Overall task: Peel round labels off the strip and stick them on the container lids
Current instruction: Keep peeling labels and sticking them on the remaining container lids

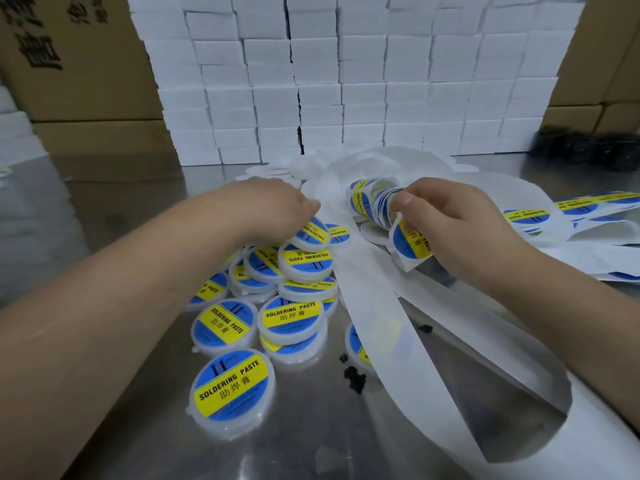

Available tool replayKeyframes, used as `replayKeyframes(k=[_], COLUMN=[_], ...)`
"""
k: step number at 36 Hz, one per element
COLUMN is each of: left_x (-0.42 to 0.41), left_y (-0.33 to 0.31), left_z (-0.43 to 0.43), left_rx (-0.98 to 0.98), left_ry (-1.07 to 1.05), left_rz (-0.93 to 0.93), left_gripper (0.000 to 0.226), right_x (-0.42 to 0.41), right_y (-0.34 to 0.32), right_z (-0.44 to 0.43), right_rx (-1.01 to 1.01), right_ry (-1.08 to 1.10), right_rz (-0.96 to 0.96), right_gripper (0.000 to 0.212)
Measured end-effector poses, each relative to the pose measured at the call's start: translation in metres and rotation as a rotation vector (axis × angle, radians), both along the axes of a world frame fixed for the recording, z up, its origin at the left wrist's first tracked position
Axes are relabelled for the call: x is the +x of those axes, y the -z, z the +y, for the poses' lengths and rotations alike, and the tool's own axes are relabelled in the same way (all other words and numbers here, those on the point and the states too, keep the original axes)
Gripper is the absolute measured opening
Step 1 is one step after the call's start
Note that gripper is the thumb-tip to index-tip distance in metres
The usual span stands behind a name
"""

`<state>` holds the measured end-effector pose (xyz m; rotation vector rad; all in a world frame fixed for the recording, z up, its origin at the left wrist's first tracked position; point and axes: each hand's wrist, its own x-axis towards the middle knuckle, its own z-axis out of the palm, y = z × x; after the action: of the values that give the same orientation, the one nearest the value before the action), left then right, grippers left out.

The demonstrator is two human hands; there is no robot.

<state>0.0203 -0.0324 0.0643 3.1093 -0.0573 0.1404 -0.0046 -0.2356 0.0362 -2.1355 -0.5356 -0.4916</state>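
The pile of lids (277, 306), flat white rounds each bearing a blue-and-yellow label, is heaped on the steel bench (304, 427). At the pile's far top, the left hand (273, 206) curls its fingers on the topmost lid (310, 234). Right of the pile, the right hand (450, 220) grips the rolled label strip (372, 202). Its bare backing (377, 323) runs lengthwise from the roll toward the near right, past the pile's right edge.

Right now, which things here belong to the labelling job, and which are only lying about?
For the job: label strip pinched in the right hand; labelled lids, the left hand on one.
Lying about: spent backing paper, white boxes, cardboard cartons, black crumbs.
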Motion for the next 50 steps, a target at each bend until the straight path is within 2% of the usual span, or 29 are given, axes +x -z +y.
replayKeyframes(k=[2,4,8,15,17,20,23,28,34,38,40,45,50], left_x=[0.002,0.004,0.007,0.025,0.038,0.061,0.083,0.108,0.138,0.145,0.145,0.143,0.142], left_y=[0.003,0.003,0.001,-0.009,-0.012,-0.014,-0.011,0.006,0.029,0.024,0.020,0.019,0.019], left_z=[0.004,0.008,0.010,0.015,0.020,0.029,0.039,0.047,0.034,0.016,0.009,-0.002,0.004], left_rx=[0.127,0.171,0.104,-0.087,-0.097,-0.077,-0.065,-0.119,0.029,-0.021,-0.018,0.019,-0.092], left_ry=[0.003,0.010,0.011,-0.054,-0.084,-0.111,-0.123,-0.067,-0.060,0.026,0.056,0.093,0.026], left_rz=[0.018,0.027,-0.113,-0.292,-0.281,-0.229,-0.157,-0.023,0.093,0.142,0.170,0.069,-0.077], left_gripper=[0.048,0.054,0.060,0.028,0.030,0.036,0.037,0.034,0.073,0.081,0.079,0.061,0.068], right_x=[0.000,0.001,0.001,0.002,0.001,0.003,0.006,0.007,0.012,0.012,0.011,0.007,0.007], right_y=[0.000,0.001,0.002,0.002,0.002,0.003,0.002,0.001,-0.001,-0.002,-0.001,0.001,-0.001], right_z=[0.001,0.002,0.001,0.002,0.002,0.002,0.000,-0.001,-0.007,-0.009,-0.006,-0.001,-0.001], right_rx=[0.000,-0.009,0.014,-0.027,-0.036,-0.026,0.054,0.082,0.213,0.223,0.187,0.101,0.070], right_ry=[-0.006,-0.010,-0.016,-0.057,-0.051,0.007,0.115,0.177,0.212,0.226,0.223,0.211,0.216], right_rz=[0.016,0.018,0.032,-0.001,-0.032,-0.154,-0.238,-0.203,-0.099,-0.130,-0.140,-0.166,-0.173], right_gripper=[0.022,0.016,0.019,0.046,0.050,0.046,0.051,0.063,0.072,0.073,0.070,0.060,0.054])
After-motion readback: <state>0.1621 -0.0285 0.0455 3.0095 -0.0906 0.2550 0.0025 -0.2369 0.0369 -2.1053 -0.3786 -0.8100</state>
